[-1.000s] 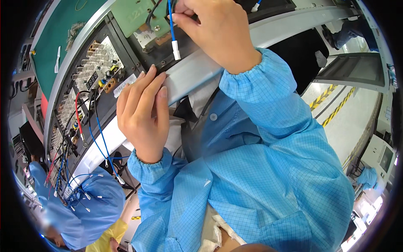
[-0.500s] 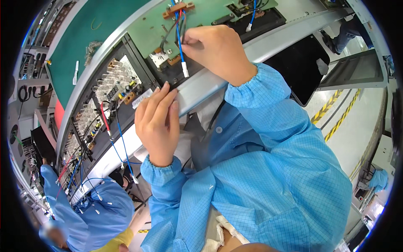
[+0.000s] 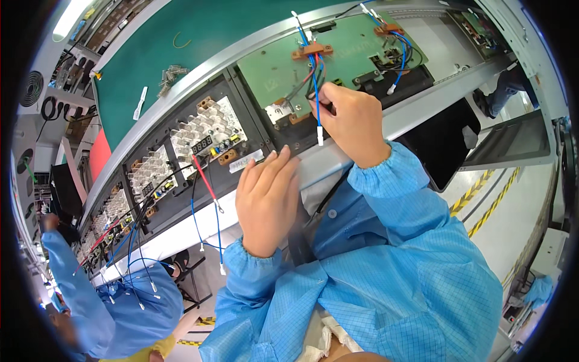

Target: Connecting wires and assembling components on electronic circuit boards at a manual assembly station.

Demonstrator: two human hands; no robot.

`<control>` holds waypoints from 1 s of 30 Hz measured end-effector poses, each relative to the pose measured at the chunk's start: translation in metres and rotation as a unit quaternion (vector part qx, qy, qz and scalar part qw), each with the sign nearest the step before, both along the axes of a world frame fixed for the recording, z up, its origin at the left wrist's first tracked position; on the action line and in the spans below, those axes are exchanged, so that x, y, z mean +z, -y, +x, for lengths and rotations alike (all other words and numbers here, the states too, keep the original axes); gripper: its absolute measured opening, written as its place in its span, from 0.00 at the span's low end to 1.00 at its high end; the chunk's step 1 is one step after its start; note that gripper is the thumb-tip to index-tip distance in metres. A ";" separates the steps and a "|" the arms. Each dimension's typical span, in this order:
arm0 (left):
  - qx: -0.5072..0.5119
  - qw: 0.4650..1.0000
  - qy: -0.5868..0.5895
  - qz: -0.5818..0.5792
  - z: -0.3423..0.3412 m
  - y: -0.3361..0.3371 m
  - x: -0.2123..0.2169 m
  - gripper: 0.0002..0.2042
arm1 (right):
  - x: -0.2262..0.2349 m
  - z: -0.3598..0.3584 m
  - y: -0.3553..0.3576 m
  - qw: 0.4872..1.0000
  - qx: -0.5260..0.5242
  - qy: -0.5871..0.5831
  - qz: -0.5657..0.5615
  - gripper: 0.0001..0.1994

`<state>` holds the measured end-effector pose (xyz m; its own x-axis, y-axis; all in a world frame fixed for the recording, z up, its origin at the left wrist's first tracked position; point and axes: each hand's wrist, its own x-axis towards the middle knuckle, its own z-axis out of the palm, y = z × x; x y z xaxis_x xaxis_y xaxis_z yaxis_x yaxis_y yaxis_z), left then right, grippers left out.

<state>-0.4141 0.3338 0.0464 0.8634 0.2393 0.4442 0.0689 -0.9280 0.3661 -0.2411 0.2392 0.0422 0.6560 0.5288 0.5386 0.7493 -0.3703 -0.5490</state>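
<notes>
blue wire [image 3: 315, 96] pinched in right hand [image 3: 353, 123] fingers; left hand [image 3: 265, 199] flat, fingers spread, beside circuit board [image 3: 205, 136]

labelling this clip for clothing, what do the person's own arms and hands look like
Both hands, the left hand and the right hand, are bare: no gloves, rings or watch show. Each forearm is covered by a light blue sleeve of thin fabric with a fine grid pattern, gathered into an elastic cuff at the wrist. The sleeves match the light blue coat on the body.
</notes>
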 end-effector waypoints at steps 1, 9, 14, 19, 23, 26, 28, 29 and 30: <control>0.001 1.000 -0.002 -0.011 0.000 0.001 0.001 0.12 | -0.001 -0.002 -0.001 1.000 -0.009 -0.010 0.007 0.08; -0.009 0.999 0.008 -0.031 -0.003 0.001 0.004 0.12 | 0.001 -0.008 -0.004 0.999 -0.044 -0.008 -0.009 0.08; -0.029 0.999 -0.008 -0.015 -0.009 0.000 0.001 0.15 | 0.000 -0.007 0.003 0.998 -0.045 0.004 -0.043 0.08; -0.045 0.999 -0.014 -0.020 -0.031 -0.003 0.005 0.21 | 0.002 -0.014 0.030 0.996 0.056 -0.011 0.064 0.07; 0.018 1.000 -0.018 -0.015 -0.065 -0.007 -0.001 0.24 | 0.022 0.027 0.092 0.974 -0.021 0.198 0.112 0.08; 0.016 0.998 -0.009 -0.054 -0.082 -0.008 -0.006 0.25 | 0.012 0.111 0.137 0.973 -0.120 0.150 0.128 0.16; 0.017 0.998 -0.002 -0.058 -0.078 -0.007 -0.004 0.26 | -0.006 0.173 0.163 0.982 -0.108 0.122 0.090 0.18; 0.000 0.998 -0.001 -0.059 -0.071 -0.007 -0.003 0.26 | -0.033 0.210 0.185 0.997 -0.082 0.003 -0.003 0.18; -0.011 0.999 -0.014 -0.045 -0.067 -0.007 -0.001 0.28 | -0.032 0.215 0.175 0.987 -0.046 -0.120 -0.095 0.17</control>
